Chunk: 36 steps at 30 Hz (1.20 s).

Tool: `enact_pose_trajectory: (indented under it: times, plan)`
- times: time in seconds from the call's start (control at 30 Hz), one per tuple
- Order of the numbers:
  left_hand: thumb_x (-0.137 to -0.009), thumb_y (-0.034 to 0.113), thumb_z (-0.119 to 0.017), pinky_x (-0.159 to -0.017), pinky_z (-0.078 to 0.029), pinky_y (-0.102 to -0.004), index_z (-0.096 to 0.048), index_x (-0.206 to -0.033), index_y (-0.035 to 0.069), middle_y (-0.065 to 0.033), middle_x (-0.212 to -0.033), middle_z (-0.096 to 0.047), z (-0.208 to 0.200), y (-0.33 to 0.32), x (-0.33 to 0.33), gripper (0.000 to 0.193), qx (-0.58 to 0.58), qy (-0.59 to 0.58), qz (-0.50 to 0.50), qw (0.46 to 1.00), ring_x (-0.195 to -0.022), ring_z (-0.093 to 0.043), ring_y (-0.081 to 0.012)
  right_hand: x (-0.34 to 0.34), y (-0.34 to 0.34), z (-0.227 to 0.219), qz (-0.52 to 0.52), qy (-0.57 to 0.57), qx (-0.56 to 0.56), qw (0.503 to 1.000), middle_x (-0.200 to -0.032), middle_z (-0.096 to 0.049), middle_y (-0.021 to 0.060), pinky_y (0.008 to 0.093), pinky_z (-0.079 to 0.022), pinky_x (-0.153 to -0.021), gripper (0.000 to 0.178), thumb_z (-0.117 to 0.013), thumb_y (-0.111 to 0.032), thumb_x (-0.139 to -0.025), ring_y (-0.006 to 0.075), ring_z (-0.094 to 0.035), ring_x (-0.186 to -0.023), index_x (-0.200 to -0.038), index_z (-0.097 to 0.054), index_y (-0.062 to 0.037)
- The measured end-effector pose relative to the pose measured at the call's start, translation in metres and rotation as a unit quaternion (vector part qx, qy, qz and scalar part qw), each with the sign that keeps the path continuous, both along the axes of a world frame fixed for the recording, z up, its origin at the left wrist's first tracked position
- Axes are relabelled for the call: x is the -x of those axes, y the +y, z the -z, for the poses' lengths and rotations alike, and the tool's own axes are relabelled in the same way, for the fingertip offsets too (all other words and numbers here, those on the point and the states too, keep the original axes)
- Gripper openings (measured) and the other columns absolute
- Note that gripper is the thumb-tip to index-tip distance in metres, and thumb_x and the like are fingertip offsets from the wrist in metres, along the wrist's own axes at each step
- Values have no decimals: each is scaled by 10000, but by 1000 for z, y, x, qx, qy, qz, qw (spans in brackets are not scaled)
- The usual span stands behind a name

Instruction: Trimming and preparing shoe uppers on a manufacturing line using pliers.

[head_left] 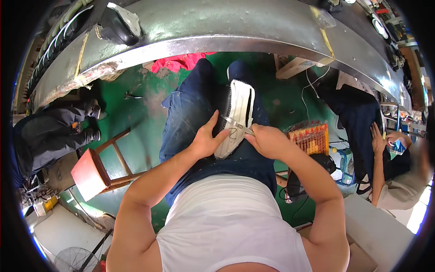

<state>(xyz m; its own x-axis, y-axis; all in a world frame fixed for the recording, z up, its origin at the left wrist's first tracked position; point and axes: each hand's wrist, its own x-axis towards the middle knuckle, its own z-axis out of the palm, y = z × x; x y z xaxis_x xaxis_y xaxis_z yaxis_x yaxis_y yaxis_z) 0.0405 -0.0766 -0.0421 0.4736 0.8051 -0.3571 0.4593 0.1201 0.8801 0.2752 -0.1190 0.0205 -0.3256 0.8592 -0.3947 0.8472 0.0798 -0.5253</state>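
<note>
A shoe [238,102], white on top with a black side and rough stitching along the seam, lies lengthwise over my thighs. My left hand [207,139] grips its near left side, thumb on the white part and fingers along the black side. In my right hand [268,139] is a small metal hand tool [236,125], pinched at its right end and lying across the shoe. Its exact kind I cannot make out. A dark thread [233,134] loops over the white surface beside the tool, close to my left thumb.
A long metal workbench [204,27] curves across the far side, with another black-and-white shoe [120,25] on it. A red-topped stool [93,174] stands at left. A beaded seat cover [310,139] is at right, near a co-worker's hands [380,139]. Red cloth [176,62] lies under the bench.
</note>
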Motion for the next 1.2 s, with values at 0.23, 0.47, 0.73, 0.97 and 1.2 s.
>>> enact_pose_trajectory:
  times: [0.23,0.47,0.73,0.97,1.2]
  plan:
    - [-775,210,-788,-1122,-322,-337,-72,-1567,55,-266,-1466,-418,-14,4,4,1079,109,0,127,986,-1342,-452,-329,2,-21,-5,88,-9,16,996,-832,-662,209,475,-497,-728,384,-506,-361,-990,411,-646,-811,-976,-578,16]
    - [-681,78,-780,-927,-511,-395,-289,-1477,76,-272,-1157,-641,-98,56,23,935,-125,54,149,980,-1067,-643,-402,-10,-68,27,443,385,18,810,-876,-637,56,270,-496,-692,274,-500,-214,-1026,112,-597,-738,-1114,-562,38]
    - [-699,34,-869,-861,-539,-321,-406,-1306,34,-112,-1093,-684,-146,97,7,763,-122,-325,52,936,-995,-660,-168,-10,-86,38,485,454,58,745,-983,-612,75,283,-501,-738,308,-588,-114,-962,146,-610,-843,-1225,-511,27]
    - [-777,246,-832,-771,-540,-305,-627,-1076,-54,-131,-953,-689,-125,119,-42,471,-41,-140,78,986,-862,-662,-160,-23,-73,58,410,389,17,825,-985,-601,61,281,-492,-779,356,-548,-86,-967,144,-598,-823,-1292,-465,34]
    - [-754,100,-790,-959,-475,-325,-532,-1343,-11,-132,-1173,-659,5,64,-27,653,69,-132,46,988,-1068,-624,-216,-31,-50,41,314,265,25,911,-796,-655,88,321,-504,-693,235,-574,-154,-950,181,-643,-741,-1129,-572,-3]
